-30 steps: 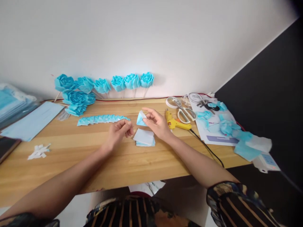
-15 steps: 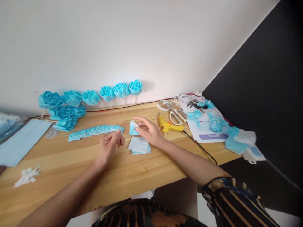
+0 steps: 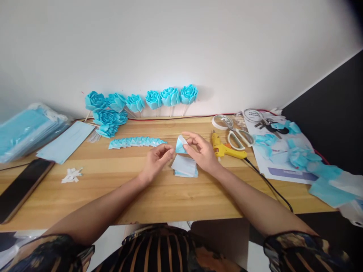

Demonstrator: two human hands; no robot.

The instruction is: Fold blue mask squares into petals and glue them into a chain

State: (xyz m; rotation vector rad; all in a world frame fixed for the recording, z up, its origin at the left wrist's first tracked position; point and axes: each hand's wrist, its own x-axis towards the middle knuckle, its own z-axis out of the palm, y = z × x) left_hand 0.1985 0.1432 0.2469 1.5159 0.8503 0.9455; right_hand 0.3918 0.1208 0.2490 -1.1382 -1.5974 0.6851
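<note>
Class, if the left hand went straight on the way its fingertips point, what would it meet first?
Probably the folded blue-and-white piece held by the right hand, just ahead of the left hand; depth is unclear from this one view.

Smooth wood-grain tabletop (image 3: 159,206); matt, papery folded piece (image 3: 180,146); smooth plastic glue gun (image 3: 227,150); glossy plastic bag (image 3: 31,130)

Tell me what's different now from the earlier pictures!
The left hand moved right, closer to the folded blue piece; I can't tell whether they touch. Nothing was visibly picked up or let go: the right hand still holds that piece. The sheet stack, pleated strip and blue flowers stayed put.
</note>
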